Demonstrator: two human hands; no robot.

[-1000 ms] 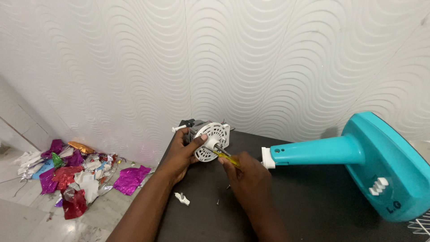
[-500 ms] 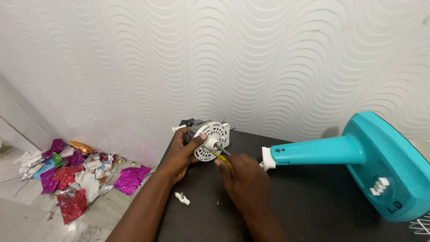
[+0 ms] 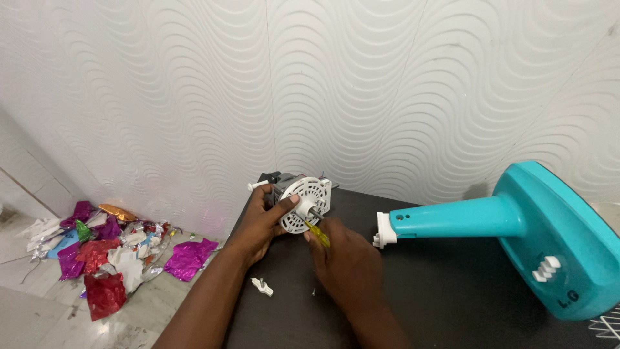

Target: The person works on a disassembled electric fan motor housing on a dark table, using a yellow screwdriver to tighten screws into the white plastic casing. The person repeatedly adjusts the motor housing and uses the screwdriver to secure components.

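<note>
A small fan motor (image 3: 302,201) with a round white slotted cover stands at the back left corner of a black table (image 3: 452,304). My left hand (image 3: 263,222) grips its left side, thumb pressed on the white cover. A yellow-handled screwdriver (image 3: 318,232) is held in my right hand (image 3: 342,262), and its tip points at the middle of the cover near the shaft.
A teal fan stand (image 3: 516,226) lies on its side at the right, its white-tipped neck pointing toward the motor. A small white plastic piece (image 3: 261,286) lies near the table's left edge. Crumpled coloured foil wrappers (image 3: 106,249) litter the floor at left. A wavy white wall (image 3: 310,90) is behind.
My right hand has shifted slightly left and closer to the motor with the screwdriver. My left hand and the motor stay in place.
</note>
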